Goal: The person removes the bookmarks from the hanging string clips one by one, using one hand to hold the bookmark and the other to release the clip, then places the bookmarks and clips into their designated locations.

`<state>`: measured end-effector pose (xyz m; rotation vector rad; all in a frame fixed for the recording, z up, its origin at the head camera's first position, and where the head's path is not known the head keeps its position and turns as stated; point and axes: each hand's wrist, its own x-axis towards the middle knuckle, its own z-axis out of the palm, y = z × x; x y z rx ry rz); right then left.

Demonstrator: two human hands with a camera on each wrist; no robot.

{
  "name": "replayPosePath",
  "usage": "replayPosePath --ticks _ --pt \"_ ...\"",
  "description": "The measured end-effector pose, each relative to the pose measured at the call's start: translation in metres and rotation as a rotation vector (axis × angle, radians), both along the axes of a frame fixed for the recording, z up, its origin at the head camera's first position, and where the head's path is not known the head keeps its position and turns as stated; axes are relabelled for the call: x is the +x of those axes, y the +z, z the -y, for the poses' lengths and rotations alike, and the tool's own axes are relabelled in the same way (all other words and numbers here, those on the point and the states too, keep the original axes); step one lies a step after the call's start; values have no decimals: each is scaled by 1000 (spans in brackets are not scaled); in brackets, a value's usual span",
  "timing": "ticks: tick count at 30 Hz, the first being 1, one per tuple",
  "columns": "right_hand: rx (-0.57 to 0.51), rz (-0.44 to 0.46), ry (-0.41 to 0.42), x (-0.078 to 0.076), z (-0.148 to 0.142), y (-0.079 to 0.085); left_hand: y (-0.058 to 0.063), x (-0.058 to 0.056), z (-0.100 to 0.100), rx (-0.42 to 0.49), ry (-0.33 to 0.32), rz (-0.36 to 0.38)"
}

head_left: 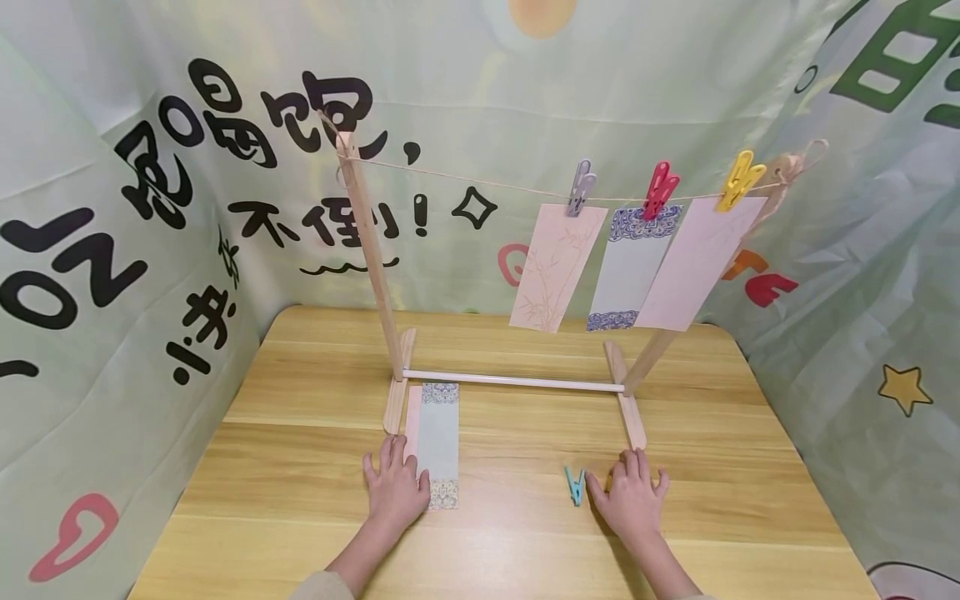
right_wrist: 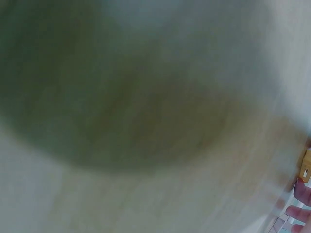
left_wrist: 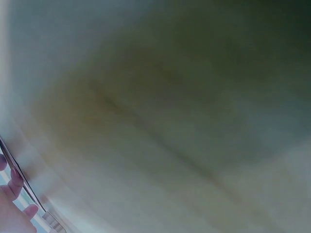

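My left hand (head_left: 397,493) rests with spread fingers at the left edge of a pale blue card (head_left: 439,437) with patterned ends. Its thumb lies over the card's lower left corner. A pink card (head_left: 413,412) shows from beneath the blue one, near the fingertips. On the right, my right hand (head_left: 630,500) lies palm down on the table, fingers loosely spread. A light blue clothespin (head_left: 575,486) sits just left of its thumb. Something orange-yellow (right_wrist: 305,166) lies by the fingers in the right wrist view, mostly covered by the hand in the head view.
A wooden stand with a left post (head_left: 369,250), white crossbar (head_left: 517,381) and string (head_left: 465,177) stands behind the hands. Purple (head_left: 581,188), red (head_left: 660,192) and yellow clothespins (head_left: 741,181) hold three cards on the string. Printed cloth (head_left: 450,275) surrounds the wooden table (head_left: 517,550).
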<state>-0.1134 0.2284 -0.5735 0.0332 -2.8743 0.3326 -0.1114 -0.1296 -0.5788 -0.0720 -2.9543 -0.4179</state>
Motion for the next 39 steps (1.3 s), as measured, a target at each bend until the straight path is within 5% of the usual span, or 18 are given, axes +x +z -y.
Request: replayPosePath --ticks 16,29,39 --pt "-14 50 -2 2 3 10 0 -1 0 -5 -1 -10" --pt "-10 218 -12 2 2 31 1 -2 2 41 -4 -70" --pt "6 133 25 -5 3 52 14 -9 0 125 -10 -82"
